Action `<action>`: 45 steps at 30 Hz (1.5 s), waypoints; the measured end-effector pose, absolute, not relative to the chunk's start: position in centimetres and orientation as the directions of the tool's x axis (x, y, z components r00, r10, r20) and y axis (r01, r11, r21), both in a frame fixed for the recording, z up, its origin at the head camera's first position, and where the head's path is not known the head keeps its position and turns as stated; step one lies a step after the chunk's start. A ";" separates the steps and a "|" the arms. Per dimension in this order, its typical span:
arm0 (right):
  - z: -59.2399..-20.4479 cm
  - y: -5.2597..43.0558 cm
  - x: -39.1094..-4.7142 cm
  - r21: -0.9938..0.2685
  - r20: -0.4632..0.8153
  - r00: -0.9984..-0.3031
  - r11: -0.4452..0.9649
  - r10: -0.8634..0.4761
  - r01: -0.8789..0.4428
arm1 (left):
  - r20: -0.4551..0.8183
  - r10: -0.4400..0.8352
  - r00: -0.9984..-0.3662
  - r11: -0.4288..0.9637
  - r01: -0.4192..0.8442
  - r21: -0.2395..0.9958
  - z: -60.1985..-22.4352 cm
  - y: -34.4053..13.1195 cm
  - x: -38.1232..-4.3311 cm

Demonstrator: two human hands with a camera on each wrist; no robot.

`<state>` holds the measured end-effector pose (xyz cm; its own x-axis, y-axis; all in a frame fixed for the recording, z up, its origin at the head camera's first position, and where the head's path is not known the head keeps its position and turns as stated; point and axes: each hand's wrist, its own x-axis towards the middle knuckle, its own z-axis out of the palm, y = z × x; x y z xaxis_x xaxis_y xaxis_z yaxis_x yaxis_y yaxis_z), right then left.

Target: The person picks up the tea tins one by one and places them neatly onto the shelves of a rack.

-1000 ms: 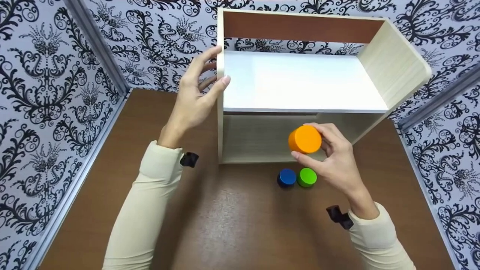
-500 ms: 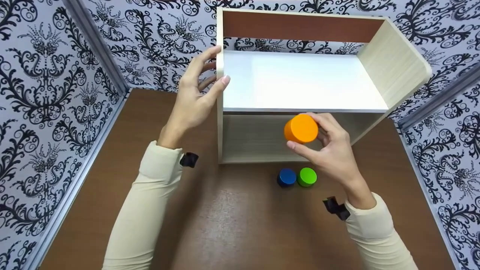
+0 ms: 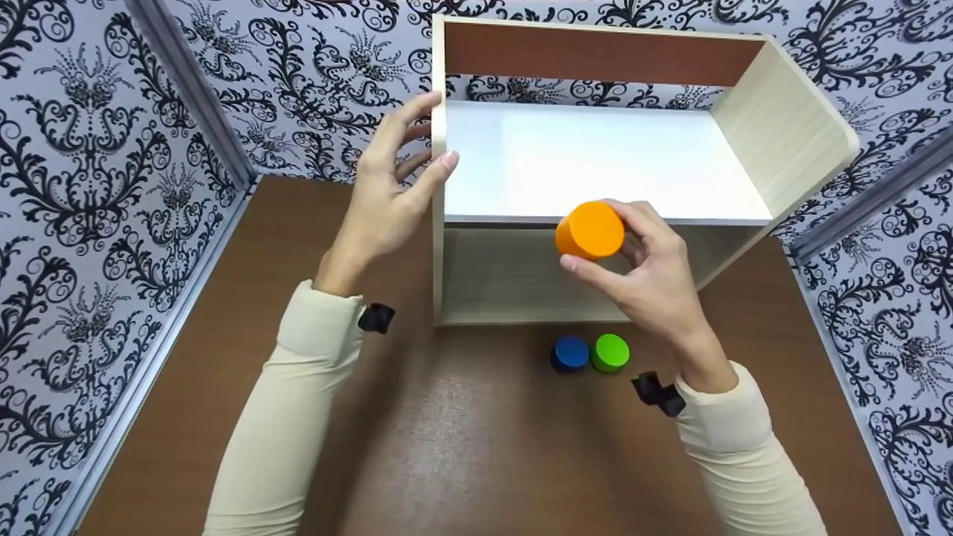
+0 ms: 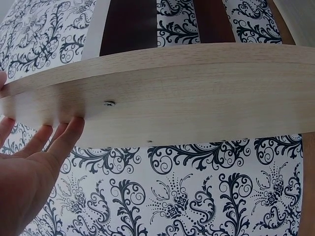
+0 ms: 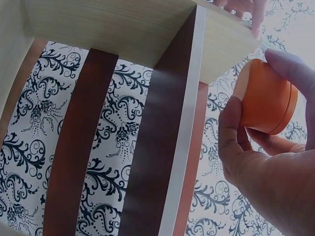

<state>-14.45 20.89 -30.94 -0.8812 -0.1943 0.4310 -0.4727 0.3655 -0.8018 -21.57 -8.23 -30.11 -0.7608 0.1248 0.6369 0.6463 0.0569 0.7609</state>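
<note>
In the head view my right hand (image 3: 659, 279) holds an orange round container (image 3: 590, 231) between thumb and fingers. It hovers at the front edge of the white middle shelf (image 3: 595, 160). The right wrist view shows a seam near one end of this orange container (image 5: 268, 98), with the fingers and thumb wrapped round its side. My left hand (image 3: 387, 193) grips the shelf unit's left side panel (image 3: 438, 275), thumb at the front edge. In the left wrist view, fingertips press the outer face of that panel (image 4: 197, 98).
A blue round container (image 3: 570, 352) and a green one (image 3: 610, 352) stand side by side on the brown table (image 3: 447, 447), before the unit's lower compartment (image 3: 514, 283). The unit's right side panel (image 3: 789, 126) rises beyond the right hand. Patterned walls (image 3: 89, 223) surround the table.
My right hand has lifted the orange container upward and slightly left, from in front of the lower compartment to the middle shelf's front edge. The left hand stays in place.
</note>
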 end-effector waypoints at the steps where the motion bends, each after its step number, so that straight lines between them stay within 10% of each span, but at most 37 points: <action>1: -30.8 20.8 -14.5 -0.802 0.432 -0.881 0.364 -0.193 -0.473 | 0.635 0.125 -0.763 0.057 0.644 0.763 -30.1 -8.2 -21.6; 45: -27.1 17.3 -19.5 -0.814 0.374 -0.907 0.401 -0.194 -0.421 | 0.654 0.124 -0.747 0.064 0.663 0.745 -30.0 -8.2 -21.5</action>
<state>-19.52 17.34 -27.06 -0.9071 -0.1940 0.3735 -0.4208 0.4012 -0.8136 -21.45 -8.24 -30.05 -0.7465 0.1241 0.6537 0.6634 0.0641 0.7455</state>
